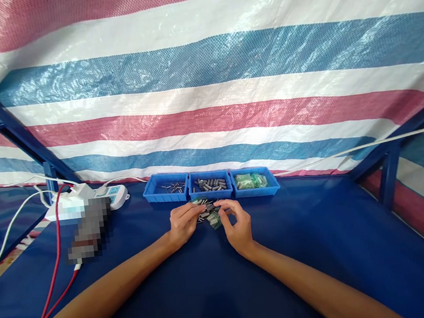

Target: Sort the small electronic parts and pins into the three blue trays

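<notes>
Small grey-and-green pieces (214,220) lie between left hand (183,225) and right hand (240,228), apart, grip indiscernible; I judge fingertip handling underway, precision needed next.

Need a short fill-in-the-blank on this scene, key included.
1. The blue bins in the row number ____.
2. Green packets sit in the bin at the row's ____ end.
3. The left hand and right hand are at a pile of small parts in front of the ____ bin.

three; right; middle

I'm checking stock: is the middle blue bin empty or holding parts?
Holding parts: grey pieces lie inside the middle blue bin, below its rim.
</notes>
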Demonstrator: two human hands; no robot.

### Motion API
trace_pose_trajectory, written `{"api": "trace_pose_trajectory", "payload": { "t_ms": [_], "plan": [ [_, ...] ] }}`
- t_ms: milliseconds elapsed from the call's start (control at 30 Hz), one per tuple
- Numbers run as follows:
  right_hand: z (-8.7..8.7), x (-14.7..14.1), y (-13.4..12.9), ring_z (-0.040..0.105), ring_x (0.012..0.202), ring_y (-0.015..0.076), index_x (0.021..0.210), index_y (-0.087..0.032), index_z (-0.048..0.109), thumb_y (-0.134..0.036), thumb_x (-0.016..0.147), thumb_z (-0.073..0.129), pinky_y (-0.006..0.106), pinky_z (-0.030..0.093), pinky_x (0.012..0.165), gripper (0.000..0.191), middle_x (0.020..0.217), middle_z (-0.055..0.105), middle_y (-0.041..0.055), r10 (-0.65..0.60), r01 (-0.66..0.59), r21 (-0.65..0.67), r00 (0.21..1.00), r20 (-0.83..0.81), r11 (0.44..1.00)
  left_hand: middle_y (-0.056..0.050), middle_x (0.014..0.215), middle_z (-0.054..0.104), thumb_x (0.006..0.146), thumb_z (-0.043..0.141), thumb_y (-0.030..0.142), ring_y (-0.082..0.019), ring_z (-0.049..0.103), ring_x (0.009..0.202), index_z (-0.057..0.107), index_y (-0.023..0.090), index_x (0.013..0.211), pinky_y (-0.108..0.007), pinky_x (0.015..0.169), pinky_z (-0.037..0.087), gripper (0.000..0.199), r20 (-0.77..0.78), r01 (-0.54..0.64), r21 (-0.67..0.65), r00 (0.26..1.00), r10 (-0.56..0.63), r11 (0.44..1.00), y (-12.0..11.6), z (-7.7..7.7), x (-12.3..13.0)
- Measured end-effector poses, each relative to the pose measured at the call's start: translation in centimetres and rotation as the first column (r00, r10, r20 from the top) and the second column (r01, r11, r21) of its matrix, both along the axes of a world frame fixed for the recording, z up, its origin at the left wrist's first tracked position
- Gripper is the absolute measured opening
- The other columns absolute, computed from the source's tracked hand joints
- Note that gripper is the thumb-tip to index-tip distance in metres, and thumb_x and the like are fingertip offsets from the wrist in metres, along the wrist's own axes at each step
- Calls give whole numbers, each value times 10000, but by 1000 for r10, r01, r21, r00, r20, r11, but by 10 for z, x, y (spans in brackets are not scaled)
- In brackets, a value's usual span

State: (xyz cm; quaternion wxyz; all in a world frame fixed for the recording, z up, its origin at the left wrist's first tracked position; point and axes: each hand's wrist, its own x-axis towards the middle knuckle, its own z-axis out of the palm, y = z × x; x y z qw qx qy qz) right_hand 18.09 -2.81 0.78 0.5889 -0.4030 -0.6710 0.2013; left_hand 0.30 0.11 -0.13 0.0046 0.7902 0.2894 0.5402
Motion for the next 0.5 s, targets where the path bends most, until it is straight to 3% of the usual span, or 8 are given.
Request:
{"api": "trace_pose_trajectory", "payload": {
  "t_ms": [500],
  "plan": [
    [-1, -2, -2, 650, 902, 191, 1064, -218, 584, -159, 889, 479, 297, 548, 701, 213, 995, 674, 66, 26, -27, 39, 999, 18, 999, -42, 840, 702, 821, 570, 22, -107, 652, 722, 671, 177, 986, -202, 659, 525, 248, -13, 21, 52, 1000, -20, 998, 1, 0, 0]
  ]
}}
